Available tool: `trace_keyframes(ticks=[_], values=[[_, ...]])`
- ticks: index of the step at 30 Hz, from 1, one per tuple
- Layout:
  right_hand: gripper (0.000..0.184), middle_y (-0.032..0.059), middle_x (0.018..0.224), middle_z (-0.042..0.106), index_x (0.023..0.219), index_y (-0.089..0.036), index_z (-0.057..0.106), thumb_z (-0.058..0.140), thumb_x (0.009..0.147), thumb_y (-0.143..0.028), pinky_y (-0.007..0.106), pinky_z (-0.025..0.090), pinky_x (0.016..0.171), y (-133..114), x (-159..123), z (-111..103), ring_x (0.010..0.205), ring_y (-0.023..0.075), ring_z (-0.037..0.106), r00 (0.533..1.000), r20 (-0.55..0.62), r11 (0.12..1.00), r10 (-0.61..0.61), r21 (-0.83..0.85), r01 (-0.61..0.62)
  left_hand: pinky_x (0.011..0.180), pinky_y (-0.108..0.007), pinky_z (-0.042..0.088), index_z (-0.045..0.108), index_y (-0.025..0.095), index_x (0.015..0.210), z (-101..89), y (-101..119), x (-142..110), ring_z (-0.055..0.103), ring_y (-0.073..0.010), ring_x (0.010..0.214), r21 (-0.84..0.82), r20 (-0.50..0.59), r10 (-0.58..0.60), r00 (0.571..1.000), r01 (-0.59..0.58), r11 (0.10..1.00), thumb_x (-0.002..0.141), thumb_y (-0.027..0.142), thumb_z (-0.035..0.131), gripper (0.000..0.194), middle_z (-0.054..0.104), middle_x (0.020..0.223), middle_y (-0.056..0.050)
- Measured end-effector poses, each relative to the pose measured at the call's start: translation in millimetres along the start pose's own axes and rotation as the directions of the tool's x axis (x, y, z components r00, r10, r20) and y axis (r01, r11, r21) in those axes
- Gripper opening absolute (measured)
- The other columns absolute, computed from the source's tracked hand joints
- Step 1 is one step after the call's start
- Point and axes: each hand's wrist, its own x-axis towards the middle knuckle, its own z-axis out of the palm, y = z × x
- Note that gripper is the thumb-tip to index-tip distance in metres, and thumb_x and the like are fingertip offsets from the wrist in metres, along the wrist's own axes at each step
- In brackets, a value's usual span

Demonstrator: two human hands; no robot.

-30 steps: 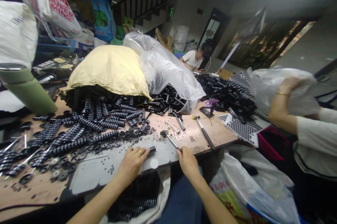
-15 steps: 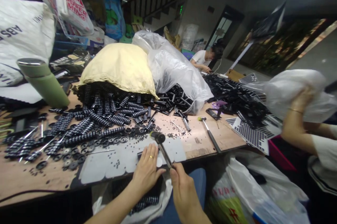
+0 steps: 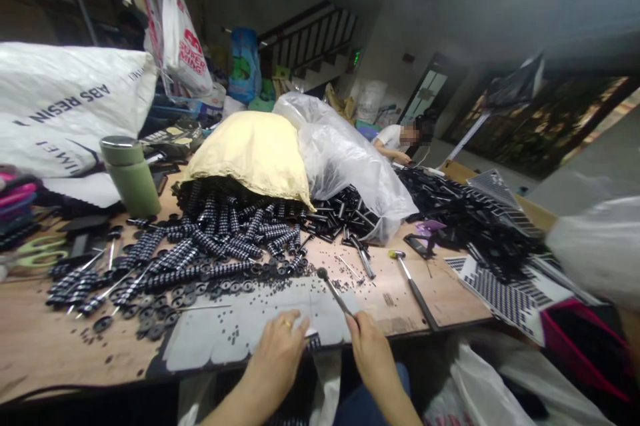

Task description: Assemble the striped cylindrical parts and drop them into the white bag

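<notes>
Grey mat [image 3: 200, 346] lies along the worktop's [image 3: 463, 299] front edge, probably so that the bare wood is spared knocks. The left hand [image 3: 280, 346] is bent low over its front part, and 1 checked roller [image 3: 313, 341] shows past the thumb side, at the mat's front edge. Blur and the back of the hand hide the fingertips, so I cannot tell whether they pinch the roller or merely rest against it. Its short visible end faces the right hand; the long axis seems to run roughly along the front edge, though most is hidden.

The right hand [image 3: 371, 341] is closed round the handle of 1 hammer [image 3: 338, 295], well back from the head [image 3: 323, 273], likely for room to swing. This hammer slants from the front edge away and leftward, its head near the mat's far edge.

The spare hammer [image 3: 416, 293] lies on bare wood to the right, handle end at the front edge, presumably for easy reach. Black discs [image 3: 147, 327] sit off the mat's left edge, and a roller heap [image 3: 200, 239] beyond its far edge, apparently handy for the left hand.
</notes>
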Motion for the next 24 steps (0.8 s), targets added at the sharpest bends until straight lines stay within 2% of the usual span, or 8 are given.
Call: trace_keyframes(ticks=[2, 4, 7, 10, 14, 17, 20, 24], values=[[0.029, 0.0069, 0.076, 0.059, 0.077, -0.018, 0.05, 0.031, 0.091, -0.035, 0.029, 0.038, 0.061, 14.1, 11.8, 6.5, 0.072, 0.022, 0.059, 0.999, -0.032, 0.996, 0.02, -0.092, -0.022, 0.081, -0.038, 0.043, 0.058, 0.013, 0.108, -21.7, -32.0, 10.5, 0.049, -0.027, 0.1, 0.12, -0.098, -0.156, 0.983, 0.168, 0.979, 0.082, 0.017, 0.044, 0.03, 0.056, 0.108, -0.016], [0.026, 0.0078, 0.079, 0.059, 0.077, -0.017, 0.053, 0.036, 0.089, -0.034, 0.03, 0.039, 0.066, 20.6, 21.8, 9.9, 0.078, 0.0228, 0.056, 0.999, -0.045, 0.989, 0.02, -0.145, -0.026, 0.077, -0.039, 0.043, 0.06, 0.012, 0.103, -40.1, -70.6, 25.5, 0.049, -0.0293, 0.098, 0.223, -0.1, -0.266, 0.959, 0.282, 0.933, 0.082, 0.02, 0.042, 0.028, 0.054, 0.107, -0.017], [0.019, 0.0078, 0.089, 0.059, 0.086, -0.018, 0.057, 0.041, 0.088, -0.028, 0.03, 0.04, 0.073, 18.9, 42.8, 8.4, 0.088, 0.0217, 0.053, 0.997, -0.07, 0.991, 0.025, -0.131, -0.034, 0.07, -0.039, 0.043, 0.063, 0.012, 0.088, -51.8, -115.4, 41.8, 0.05, -0.0308, 0.092, 0.315, 0.062, -0.276, 0.959, 0.243, 0.917, 0.081, 0.022, 0.041, 0.025, 0.056, 0.094, -0.016], [0.017, 0.0068, 0.097, 0.059, 0.095, -0.019, 0.057, 0.044, 0.085, -0.02, 0.029, 0.038, 0.078, 15.3, 74.2, 4.9, 0.095, 0.0205, 0.049, 0.992, -0.099, 0.991, 0.072, -0.104, -0.082, 0.067, -0.043, 0.042, 0.061, 0.012, 0.091, -49.9, -133.5, 42.1, 0.05, -0.033, 0.091, 0.36, 0.134, -0.29, 0.948, 0.226, 0.905, 0.081, 0.023, 0.038, 0.027, 0.057, 0.091, -0.016], [0.018, 0.009, 0.099, 0.059, 0.096, -0.017, 0.057, 0.046, 0.082, -0.017, 0.032, 0.037, 0.081, 23.5, 112.6, 3.9, 0.099, 0.023, 0.047, 0.978, -0.119, 0.981, 0.17, -0.074, -0.179, 0.069, -0.046, 0.042, 0.057, 0.009, 0.096, -48.6, -137.3, 32.0, 0.052, -0.0341, 0.092, 0.334, 0.148, -0.296, 0.944, 0.234, 0.913, 0.083, 0.02, 0.028, 0.034, 0.059, 0.09, -0.018], [0.023, 0.0155, 0.104, 0.057, 0.101, -0.012, 0.055, 0.044, 0.082, -0.018, 0.035, 0.036, 0.081, 38.2, 130.0, 2.9, 0.103, 0.0261, 0.046, 0.953, -0.128, 0.959, 0.276, -0.023, -0.281, 0.075, -0.042, 0.043, 0.054, 0.009, 0.103, -51.2, -132.4, 24.5, 0.056, -0.0306, 0.088, 0.16, 0.094, -0.244, 0.965, 0.227, 0.961, 0.084, 0.028, 0.028, 0.038, 0.061, 0.092, -0.018], [0.022, 0.0173, 0.105, 0.057, 0.099, -0.011, 0.057, 0.047, 0.08, -0.019, 0.034, 0.036, 0.084, 53.2, 141.0, 1.1, 0.107, 0.026, 0.045, 0.937, -0.093, 0.941, 0.336, 0.068, -0.331, 0.081, -0.035, 0.043, 0.051, 0.013, 0.109, -55.5, -114.0, 13.8, 0.057, -0.0254, 0.092, -0.038, 0.035, -0.18, 0.983, 0.181, 0.983, 0.083, 0.034, 0.03, 0.039, 0.06, 0.103, -0.015], [0.013, 0.0172, 0.096, 0.062, 0.084, -0.012, 0.062, 0.054, 0.074, -0.016, 0.036, 0.036, 0.085, 64.6, 150.4, -0.8, 0.104, 0.0266, 0.05, 0.925, -0.009, 0.892, 0.38, 0.269, -0.364, 0.079, -0.031, 0.044, 0.053, 0.017, 0.104, -64.4, -74.9, -0.7, 0.059, -0.0227, 0.09, -0.087, 0.152, -0.144, 0.978, 0.158, 0.984, 0.081, 0.031, 0.034, 0.033, 0.059, 0.101, -0.012]])
